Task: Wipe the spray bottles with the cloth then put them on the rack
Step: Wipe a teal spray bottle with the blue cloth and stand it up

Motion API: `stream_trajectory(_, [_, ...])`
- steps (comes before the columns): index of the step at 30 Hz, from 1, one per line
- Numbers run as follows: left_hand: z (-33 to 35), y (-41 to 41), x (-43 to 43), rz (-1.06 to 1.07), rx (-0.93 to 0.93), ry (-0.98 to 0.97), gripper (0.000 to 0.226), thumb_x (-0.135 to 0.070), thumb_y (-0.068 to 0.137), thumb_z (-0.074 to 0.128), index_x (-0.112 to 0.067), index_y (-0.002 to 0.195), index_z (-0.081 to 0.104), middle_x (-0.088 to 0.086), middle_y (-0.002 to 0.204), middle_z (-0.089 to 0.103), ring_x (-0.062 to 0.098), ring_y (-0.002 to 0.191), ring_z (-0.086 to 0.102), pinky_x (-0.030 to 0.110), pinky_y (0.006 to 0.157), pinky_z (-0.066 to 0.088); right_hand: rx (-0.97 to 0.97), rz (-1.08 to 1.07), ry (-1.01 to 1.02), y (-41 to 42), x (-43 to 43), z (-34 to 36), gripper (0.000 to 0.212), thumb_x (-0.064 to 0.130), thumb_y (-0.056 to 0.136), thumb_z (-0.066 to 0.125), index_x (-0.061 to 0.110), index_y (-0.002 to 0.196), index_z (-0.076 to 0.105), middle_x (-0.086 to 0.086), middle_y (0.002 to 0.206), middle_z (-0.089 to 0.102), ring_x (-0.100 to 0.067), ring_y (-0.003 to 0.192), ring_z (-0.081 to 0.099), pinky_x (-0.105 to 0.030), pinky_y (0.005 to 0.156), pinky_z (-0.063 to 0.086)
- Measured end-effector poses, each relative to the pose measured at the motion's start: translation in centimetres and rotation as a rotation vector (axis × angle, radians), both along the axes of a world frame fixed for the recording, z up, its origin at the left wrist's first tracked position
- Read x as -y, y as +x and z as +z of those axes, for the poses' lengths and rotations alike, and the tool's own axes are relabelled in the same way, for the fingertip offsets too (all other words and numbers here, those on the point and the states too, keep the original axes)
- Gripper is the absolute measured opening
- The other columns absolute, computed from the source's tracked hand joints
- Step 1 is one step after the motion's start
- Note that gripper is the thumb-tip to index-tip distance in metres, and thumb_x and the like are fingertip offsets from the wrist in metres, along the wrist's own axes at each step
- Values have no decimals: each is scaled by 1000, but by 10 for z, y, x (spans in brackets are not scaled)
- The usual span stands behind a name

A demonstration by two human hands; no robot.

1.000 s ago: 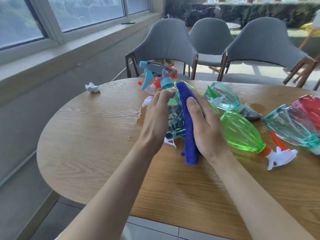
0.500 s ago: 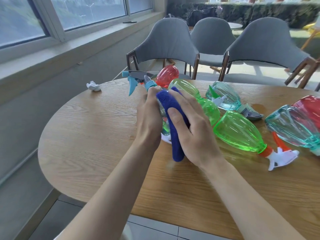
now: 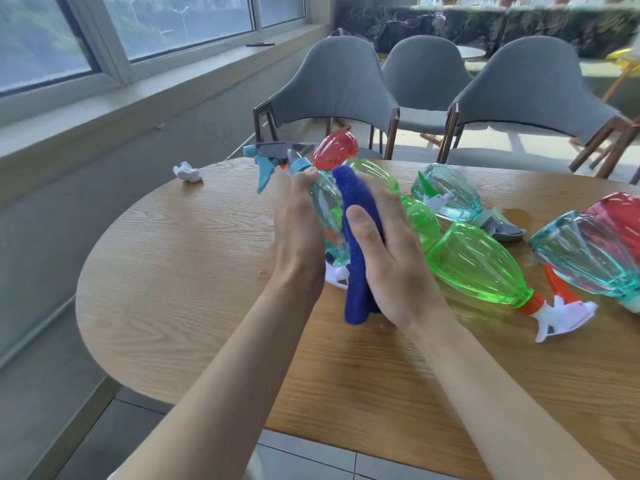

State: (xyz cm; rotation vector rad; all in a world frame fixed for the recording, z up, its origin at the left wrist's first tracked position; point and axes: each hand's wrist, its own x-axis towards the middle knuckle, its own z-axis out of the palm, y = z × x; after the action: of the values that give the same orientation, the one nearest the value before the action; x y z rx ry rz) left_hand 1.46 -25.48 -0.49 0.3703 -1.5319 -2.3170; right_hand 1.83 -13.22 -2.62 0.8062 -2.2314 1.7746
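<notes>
My left hand [image 3: 298, 233] grips a clear teal spray bottle [image 3: 329, 216] near its neck and holds it tilted above the table, its blue and grey trigger head [image 3: 273, 157] pointing left. My right hand [image 3: 391, 258] holds a folded blue cloth [image 3: 358, 244] against the bottle's right side, thumb and fingers around the cloth. Several more spray bottles lie on the wooden table [image 3: 194, 278]: a green one with an orange and white head [image 3: 481, 265], a second green one [image 3: 420, 220], a teal one [image 3: 453, 192], a red one [image 3: 336, 150] at the back. No rack is in view.
At the right edge lie another teal bottle [image 3: 585, 258] and a red bottle [image 3: 620, 216]. A crumpled white tissue [image 3: 187, 172] sits at the table's far left. Grey chairs [image 3: 332, 95] stand behind the table, and a window ledge [image 3: 104, 98] runs along the left.
The held bottle has tipped from upright to leaning left, its trigger head swinging left. My right hand has slid the cloth around the bottle body.
</notes>
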Motion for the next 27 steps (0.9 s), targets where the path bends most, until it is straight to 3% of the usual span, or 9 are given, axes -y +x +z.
stream_trajectory(3, [-6, -2, -3, -8, 8, 167, 47, -47, 96, 57, -8, 118, 70, 10, 106, 73, 28, 97, 68, 44, 89, 53, -64, -28, 35, -3, -1, 0, 50, 43, 111, 40, 24, 157, 44, 13, 146, 53, 4, 136, 47, -19, 116, 34])
stream_trajectory(5, [-6, -3, -6, 8, 37, 278, 57, -50, 93, 62, -9, 133, 69, 9, 120, 75, 27, 108, 73, 41, 96, 58, 17, -5, -55, -5, -1, 1, 48, 45, 112, 37, 26, 156, 46, 12, 144, 55, 4, 135, 48, -14, 112, 33])
stream_trajectory(9, [3, -2, -14, -24, 45, 476, 40, -43, 105, 51, -12, 119, 72, 9, 97, 79, 26, 79, 77, 32, 70, 64, 84, 6, -155, -8, 3, -3, 44, 40, 114, 37, 31, 157, 43, 15, 149, 53, 7, 138, 46, -14, 115, 32])
stream_trajectory(11, [5, -3, -14, 9, 31, 529, 45, -46, 106, 49, -12, 123, 72, 10, 99, 79, 27, 84, 77, 35, 79, 64, 72, 14, -149, -8, 5, -4, 43, 36, 113, 43, 36, 156, 42, 18, 150, 50, 10, 140, 42, -18, 120, 30])
stream_trajectory(14, [6, -5, -11, 56, 12, 576, 53, -49, 108, 46, -8, 131, 71, 13, 112, 79, 31, 101, 77, 45, 100, 60, 78, -19, -106, -7, 4, -7, 44, 27, 111, 55, 49, 146, 40, 22, 136, 49, 21, 126, 46, -5, 109, 30])
stream_trajectory(17, [6, -9, -6, 115, 0, 574, 56, -49, 108, 44, -5, 132, 70, 16, 119, 77, 34, 108, 75, 47, 105, 57, 96, -74, -150, -6, 2, -12, 30, 28, 103, 68, 47, 122, 55, 5, 127, 62, -7, 116, 64, -35, 104, 51])
stream_trajectory(19, [5, -14, -1, 156, -3, 566, 59, -50, 106, 45, -4, 136, 68, 19, 124, 76, 37, 112, 75, 50, 105, 58, 5, -104, -78, -1, 3, -11, 23, 17, 99, 72, 35, 105, 59, -1, 112, 64, -10, 101, 66, -29, 94, 51])
stream_trajectory(23, [1, -14, 1, 223, 23, 519, 59, -49, 102, 51, -4, 133, 71, 20, 118, 77, 37, 103, 76, 54, 101, 60, -180, -137, 16, 12, 7, -8, 12, 14, 100, 74, 18, 108, 65, 0, 107, 62, -3, 101, 61, -11, 91, 41])
stream_trajectory(27, [-4, -7, -5, 234, 65, 391, 52, -53, 104, 52, -9, 124, 72, 10, 109, 80, 27, 99, 79, 40, 84, 63, -75, -202, -54, 0, 4, -3, 11, 30, 104, 67, 33, 100, 57, -1, 102, 60, -15, 93, 63, -32, 87, 50])
